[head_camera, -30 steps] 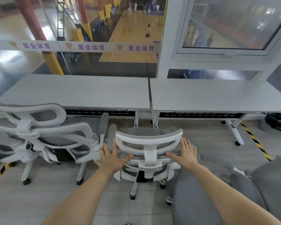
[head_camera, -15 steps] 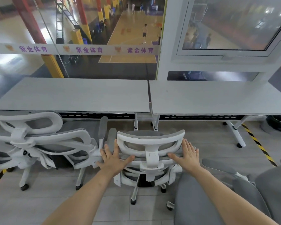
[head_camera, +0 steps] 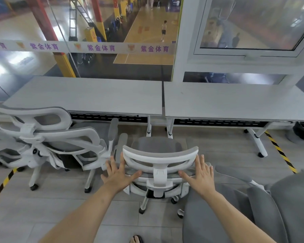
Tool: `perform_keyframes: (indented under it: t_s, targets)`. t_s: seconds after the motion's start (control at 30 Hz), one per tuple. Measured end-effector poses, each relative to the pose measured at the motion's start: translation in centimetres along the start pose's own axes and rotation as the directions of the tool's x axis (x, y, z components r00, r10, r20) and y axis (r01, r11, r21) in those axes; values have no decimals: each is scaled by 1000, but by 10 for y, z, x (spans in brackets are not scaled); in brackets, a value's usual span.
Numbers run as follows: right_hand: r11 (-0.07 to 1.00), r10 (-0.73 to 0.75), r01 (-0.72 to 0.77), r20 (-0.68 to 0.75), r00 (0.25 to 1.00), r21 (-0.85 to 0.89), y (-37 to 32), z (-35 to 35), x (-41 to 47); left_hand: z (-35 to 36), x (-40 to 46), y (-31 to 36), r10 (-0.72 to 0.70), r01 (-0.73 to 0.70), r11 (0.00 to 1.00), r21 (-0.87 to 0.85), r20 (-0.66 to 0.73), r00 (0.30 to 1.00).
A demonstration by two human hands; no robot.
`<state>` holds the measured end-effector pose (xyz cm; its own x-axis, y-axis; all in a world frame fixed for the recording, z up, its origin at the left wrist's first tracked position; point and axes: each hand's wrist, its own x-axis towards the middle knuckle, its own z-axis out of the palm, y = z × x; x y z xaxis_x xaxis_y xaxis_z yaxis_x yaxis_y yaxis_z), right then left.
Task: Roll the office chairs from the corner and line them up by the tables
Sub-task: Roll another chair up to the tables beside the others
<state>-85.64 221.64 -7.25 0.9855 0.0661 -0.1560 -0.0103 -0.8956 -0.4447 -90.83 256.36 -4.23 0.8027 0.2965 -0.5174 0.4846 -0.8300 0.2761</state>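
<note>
As before, flat hands (head_camera: 158, 174) press chair (head_camera: 160, 155), now nearer tables (head_camera: 235, 100)

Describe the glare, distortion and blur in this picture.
Head view: bright glare patches on the glass at left; wide-angle lens bows the tables and window frame; hands on the chair are fairly sharp; the court behind the glass is soft and hazy; lighting is even, shadows faint.
</note>
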Motion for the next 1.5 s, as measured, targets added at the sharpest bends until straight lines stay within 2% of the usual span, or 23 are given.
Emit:
perform_keyframes:
  t_s: [0.17,0.5,0.9,1.27,1.5]
  targets:
    - [1000,-9,10,-12,1000,30,11,-1,-6,10,-12,4,6,-5,1000,5,-40,999]
    - [999,-8,8,-4,1000,42,11,-3,11,0,-1,10,19,-20,998,-53,-14,1000]
    - [999,12,-11,-4,1000,44,5,-13,60,-21,37,36,31,-30,996,-79,12,999]
    - [1000,26,-25,117,993,-7,1,-32,123,-37,75,61,16,-11,995,-101,49,999]
    - [1000,17,-17,91,996,3,-14,-25,148,-54,103,56,15,-10,992,-129,37,999]
